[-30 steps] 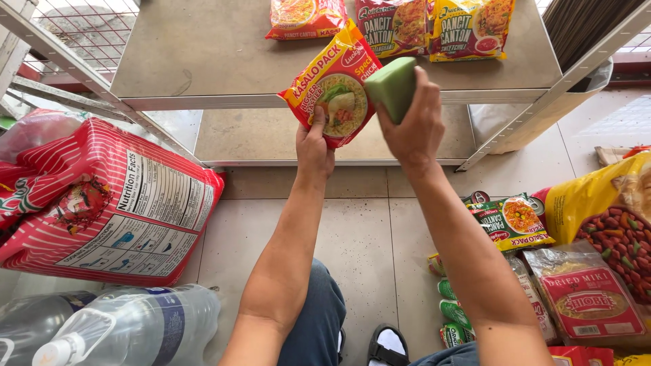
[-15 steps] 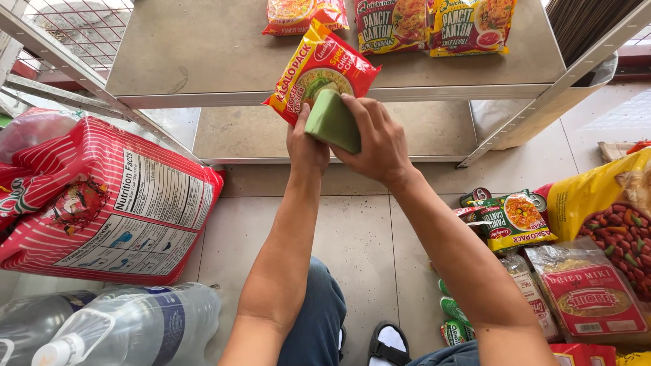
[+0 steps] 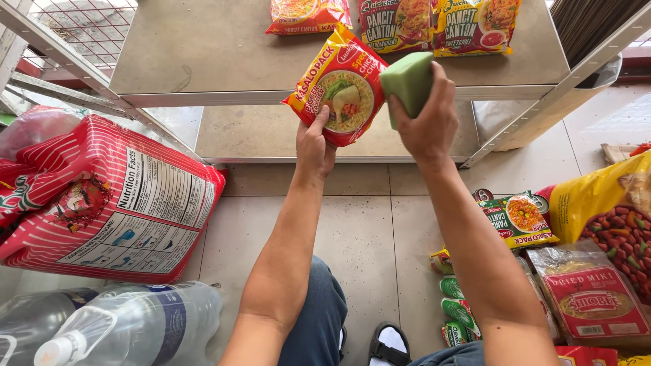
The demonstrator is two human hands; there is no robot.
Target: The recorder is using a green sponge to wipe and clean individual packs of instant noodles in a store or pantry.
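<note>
**A:** What does your left hand (image 3: 313, 144) hold?

**B:** Your left hand is closed on the lower edge of a noodle packet (image 3: 337, 86), yellow and red with a bowl pictured on its face. You hold it tilted, face up, above the front edge of the upper metal shelf (image 3: 203, 54).

**A:** And your right hand (image 3: 428, 122)?

**B:** Your right hand grips a green sponge (image 3: 407, 80), fingers wrapped over its far side. The sponge sits just beside the packet's right edge; whether the two touch cannot be told.

**A:** What lies on the shelf?

**B:** Three more noodle packets (image 3: 413, 24) lie in a row at the back of the upper shelf, well apart from your hands. A lower shelf (image 3: 258, 132) shows beneath it.

**A:** What surrounds you on the floor (image 3: 366, 224)?

**B:** To your left, a large red-and-white striped sack (image 3: 115, 196) lies near clear water bottles (image 3: 129, 325). To your right, a yellow bag of peanuts (image 3: 610, 217), a green noodle packet (image 3: 519, 218) and a packet of dried noodles (image 3: 590, 298) lie close together.
</note>
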